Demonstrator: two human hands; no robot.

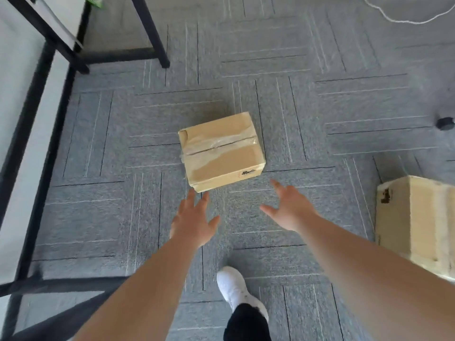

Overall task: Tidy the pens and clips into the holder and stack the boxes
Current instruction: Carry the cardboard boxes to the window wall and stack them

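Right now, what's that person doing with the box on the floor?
A person is reaching both arms down toward a taped cardboard box sitting on the grey carpet. The left hand and right hand are open, fingers spread, close to the box's near edge but not touching it. Another cardboard box sits off to the right, so nothing is stacked yet. One white shoe is stepping forward.

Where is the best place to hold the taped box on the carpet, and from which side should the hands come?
Probably its two short sides, one hand each: the left hand and right hand are open, spread about as wide as the taped box. It lies flat, sealed, without handles, so approach from above.
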